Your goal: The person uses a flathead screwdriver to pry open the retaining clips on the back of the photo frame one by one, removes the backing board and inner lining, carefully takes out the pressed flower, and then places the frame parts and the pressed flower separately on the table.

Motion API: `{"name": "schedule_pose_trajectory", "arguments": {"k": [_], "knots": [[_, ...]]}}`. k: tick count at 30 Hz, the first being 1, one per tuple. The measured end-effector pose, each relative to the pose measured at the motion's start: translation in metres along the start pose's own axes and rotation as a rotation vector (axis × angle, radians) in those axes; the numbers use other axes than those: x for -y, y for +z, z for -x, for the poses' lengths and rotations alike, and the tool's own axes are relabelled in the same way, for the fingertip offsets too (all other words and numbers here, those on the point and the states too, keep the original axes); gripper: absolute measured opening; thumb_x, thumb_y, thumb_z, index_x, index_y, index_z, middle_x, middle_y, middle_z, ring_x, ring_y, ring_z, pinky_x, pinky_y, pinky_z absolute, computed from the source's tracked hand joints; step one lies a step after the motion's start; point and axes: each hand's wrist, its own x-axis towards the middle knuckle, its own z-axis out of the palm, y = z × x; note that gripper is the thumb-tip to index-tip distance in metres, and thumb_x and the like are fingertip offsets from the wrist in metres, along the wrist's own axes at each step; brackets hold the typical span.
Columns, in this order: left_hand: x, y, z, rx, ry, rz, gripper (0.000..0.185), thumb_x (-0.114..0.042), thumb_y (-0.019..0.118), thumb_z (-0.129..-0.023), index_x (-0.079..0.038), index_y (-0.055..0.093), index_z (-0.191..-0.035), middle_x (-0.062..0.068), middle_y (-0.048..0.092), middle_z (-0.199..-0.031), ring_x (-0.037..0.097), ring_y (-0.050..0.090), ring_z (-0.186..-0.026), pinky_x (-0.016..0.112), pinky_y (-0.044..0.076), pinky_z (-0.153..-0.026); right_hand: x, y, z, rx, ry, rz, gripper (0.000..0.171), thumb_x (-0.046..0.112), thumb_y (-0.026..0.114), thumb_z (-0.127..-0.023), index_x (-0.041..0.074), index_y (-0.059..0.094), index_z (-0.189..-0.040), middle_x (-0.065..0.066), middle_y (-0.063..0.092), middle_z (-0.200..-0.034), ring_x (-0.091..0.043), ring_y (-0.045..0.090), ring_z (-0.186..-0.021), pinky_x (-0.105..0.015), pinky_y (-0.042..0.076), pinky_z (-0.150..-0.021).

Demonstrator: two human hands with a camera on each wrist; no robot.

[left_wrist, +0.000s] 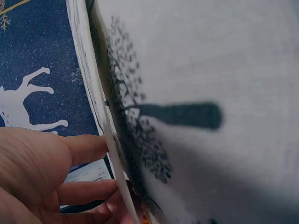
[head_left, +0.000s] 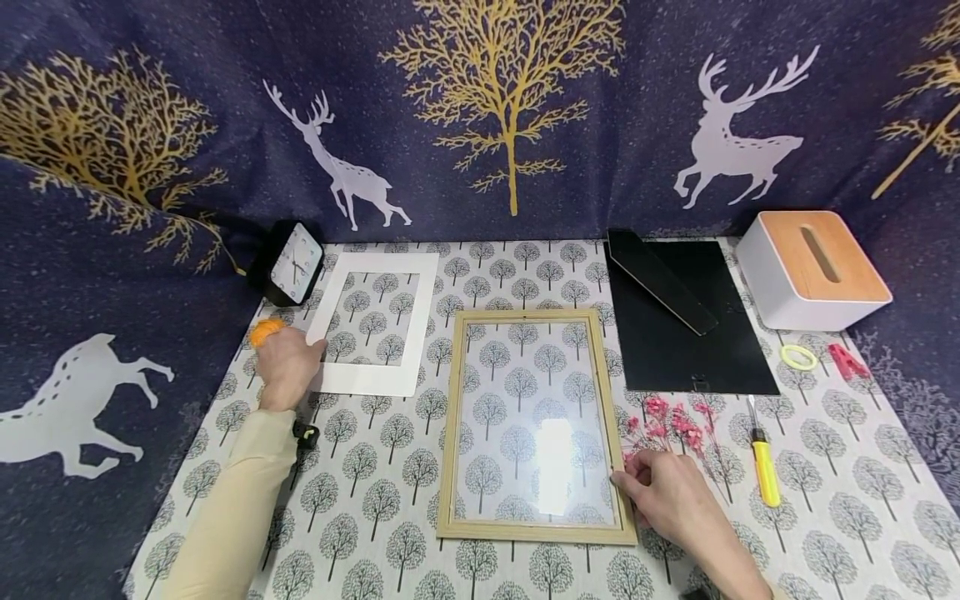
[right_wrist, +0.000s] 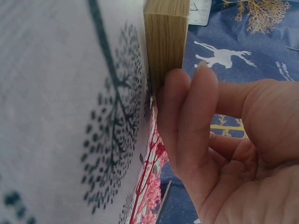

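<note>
At the left, a white rectangular picture mat (head_left: 367, 379) lies on the patterned tablecloth. My left hand (head_left: 287, 362) pinches its left edge; in the left wrist view the thumb (left_wrist: 88, 148) is on one face and fingers on the other. A light wooden picture frame (head_left: 536, 533) with a clear pane (head_left: 517, 408) lies in the middle. My right hand (head_left: 675, 496) grips its right side near the lower corner. Curled fingers (right_wrist: 194, 116) press the outer side of the wood in the right wrist view. Pink dried flowers (head_left: 678, 425) lie just beyond that hand.
A small orange object (head_left: 266, 331) and a clock (head_left: 296, 262) stand by the left hand. At the right are a black backing board (head_left: 690, 362) with its stand (head_left: 660, 283), a tissue box (head_left: 810, 258), a yellow-handled screwdriver (head_left: 765, 471), a yellow-green ring (head_left: 785, 361) and a red clip (head_left: 847, 362).
</note>
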Motion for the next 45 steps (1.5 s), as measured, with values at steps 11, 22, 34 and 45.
{"name": "schedule_pose_trajectory", "arguments": {"k": [11,22,34,45], "knots": [[-0.004,0.0,0.002,-0.015,0.043,-0.079,0.055,-0.037,0.068,-0.105,0.018,0.068,-0.104,0.047,0.07,-0.105,0.058,0.073,-0.093,0.062,0.064,-0.068,0.0,-0.001,0.001,0.002,0.001,-0.001,0.024,0.018,0.08,-0.097,0.015,0.067,-0.078,0.005,0.063,-0.057,-0.01,0.06,-0.048,-0.023,0.043,-0.042],[-0.005,-0.001,0.012,-0.063,0.094,0.003,0.051,-0.038,0.071,-0.104,0.011,0.067,-0.092,0.041,0.07,-0.095,0.053,0.07,-0.082,0.057,0.056,-0.062,0.0,0.0,0.001,0.007,0.02,-0.002,0.023,0.018,0.08,-0.097,0.014,0.067,-0.079,0.004,0.064,-0.059,-0.011,0.061,-0.049,-0.023,0.043,-0.043],[-0.035,-0.003,0.083,-0.097,0.217,0.401,0.041,-0.031,0.076,-0.103,0.006,0.077,-0.122,0.027,0.081,-0.097,0.018,0.066,-0.058,0.023,0.051,-0.051,0.001,0.0,0.0,-0.005,0.008,0.016,0.024,0.018,0.081,-0.096,0.016,0.066,-0.077,0.005,0.064,-0.059,-0.011,0.059,-0.049,-0.023,0.041,-0.044],[-0.06,0.019,0.157,0.216,0.21,0.487,0.041,-0.023,0.08,-0.098,0.004,0.074,-0.128,0.013,0.08,-0.092,0.015,0.068,-0.068,0.021,0.058,-0.056,0.002,0.0,-0.001,-0.012,-0.007,0.069,0.024,0.02,0.08,-0.096,0.017,0.067,-0.076,0.006,0.062,-0.059,-0.01,0.055,-0.051,-0.023,0.04,-0.048]]}}
